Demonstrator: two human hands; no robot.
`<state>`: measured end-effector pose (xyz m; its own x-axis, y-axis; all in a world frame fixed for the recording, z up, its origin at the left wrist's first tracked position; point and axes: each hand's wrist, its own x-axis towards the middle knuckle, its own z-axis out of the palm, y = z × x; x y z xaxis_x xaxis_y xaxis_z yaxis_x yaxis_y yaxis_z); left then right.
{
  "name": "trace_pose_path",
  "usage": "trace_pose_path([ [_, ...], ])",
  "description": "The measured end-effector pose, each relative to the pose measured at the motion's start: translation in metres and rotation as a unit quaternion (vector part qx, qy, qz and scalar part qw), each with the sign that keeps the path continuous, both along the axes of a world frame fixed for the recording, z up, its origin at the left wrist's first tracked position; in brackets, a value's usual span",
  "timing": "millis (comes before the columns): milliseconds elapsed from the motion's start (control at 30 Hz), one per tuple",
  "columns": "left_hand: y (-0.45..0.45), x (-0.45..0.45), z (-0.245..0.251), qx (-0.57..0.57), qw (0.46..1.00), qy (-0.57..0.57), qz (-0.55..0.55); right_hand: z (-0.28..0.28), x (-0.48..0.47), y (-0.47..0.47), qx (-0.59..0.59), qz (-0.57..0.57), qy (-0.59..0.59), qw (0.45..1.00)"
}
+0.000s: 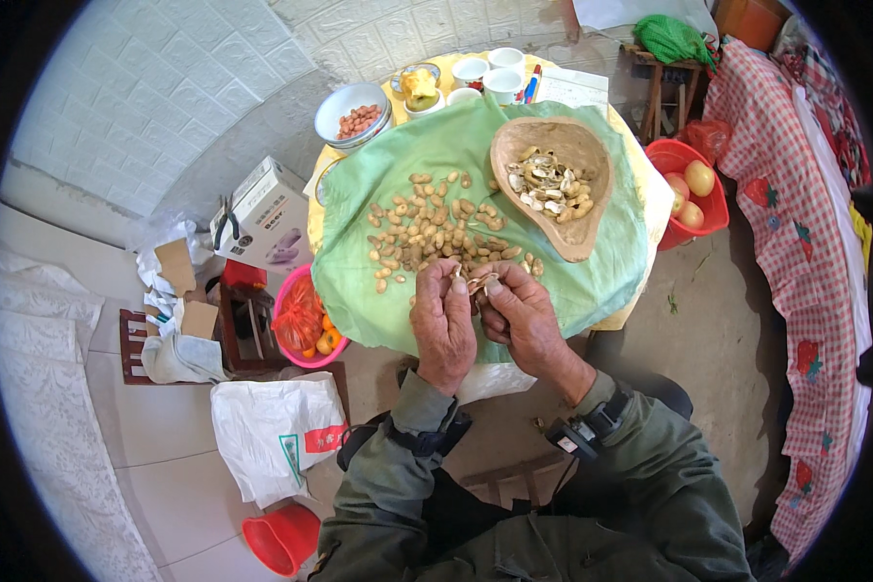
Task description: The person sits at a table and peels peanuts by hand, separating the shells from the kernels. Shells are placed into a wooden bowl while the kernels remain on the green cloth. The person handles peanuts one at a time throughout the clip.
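Note:
My left hand (pixel 447 320) and my right hand (pixel 518 313) meet at the near side of a green cloth (pixel 378 320) on a round table. Between the thumb and fingers of my right hand is an opened peanut shell (pixel 483 282). My left fingertips pinch a small pale piece, perhaps part of a peanut. Just beyond both hands lies a pile of unshelled peanuts (pixel 436 227). To its right, a wooden bowl (pixel 586 236) holds empty shells (pixel 545 182). Shelled peanuts (pixel 359 121) lie in a white bowl (pixel 329 109) at the back left.
Along the far edge stand white cups (pixel 505 85), a partly eaten fruit (pixel 419 89), pens (pixel 532 84) and a paper with writing (pixel 573 89). A pink basin (pixel 284 289) with oranges is left of the table; a red bucket (pixel 711 211) with fruit stands right. A white sack (pixel 262 429) lies lower left.

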<state>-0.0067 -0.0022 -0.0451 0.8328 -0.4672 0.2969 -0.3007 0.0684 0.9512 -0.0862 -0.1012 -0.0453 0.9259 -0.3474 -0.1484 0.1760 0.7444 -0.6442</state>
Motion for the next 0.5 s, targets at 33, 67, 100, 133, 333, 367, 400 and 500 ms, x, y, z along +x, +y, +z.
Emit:
trace_pose_path([
  [33, 0.002, 0.001, 0.0, 0.014, 1.0, -0.002, -0.006, 0.0, 0.0, 0.0, -0.018, 0.004, -0.002, 1.0],
  [67, 0.003, 0.002, 0.0, 0.019, 0.999, -0.028, -0.001, 0.0, 0.0, 0.0, -0.03, 0.01, 0.001, 0.999],
  [100, 0.004, 0.003, 0.0, 0.023, 0.998, -0.055, 0.005, 0.0, 0.0, 0.001, -0.04, 0.012, 0.015, 0.999],
  [133, 0.006, 0.005, 0.001, 0.028, 0.996, -0.082, 0.011, 0.001, 0.0, 0.002, -0.04, 0.015, 0.018, 0.999],
  [333, 0.011, 0.009, 0.014, 0.104, 0.973, -0.204, -0.026, 0.004, -0.002, -0.002, 0.02, 0.028, 0.045, 0.998],
  [367, 0.011, 0.008, 0.017, 0.113, 0.958, -0.261, -0.022, 0.004, -0.002, -0.003, 0.038, 0.026, 0.042, 0.998],
  [400, 0.009, 0.008, 0.019, 0.107, 0.94, -0.323, -0.025, 0.004, -0.002, -0.005, 0.055, 0.025, 0.036, 0.998],
  [500, 0.004, 0.004, 0.02, 0.094, 0.919, -0.383, -0.022, 0.002, -0.002, -0.009, 0.066, 0.026, 0.024, 0.997],
])
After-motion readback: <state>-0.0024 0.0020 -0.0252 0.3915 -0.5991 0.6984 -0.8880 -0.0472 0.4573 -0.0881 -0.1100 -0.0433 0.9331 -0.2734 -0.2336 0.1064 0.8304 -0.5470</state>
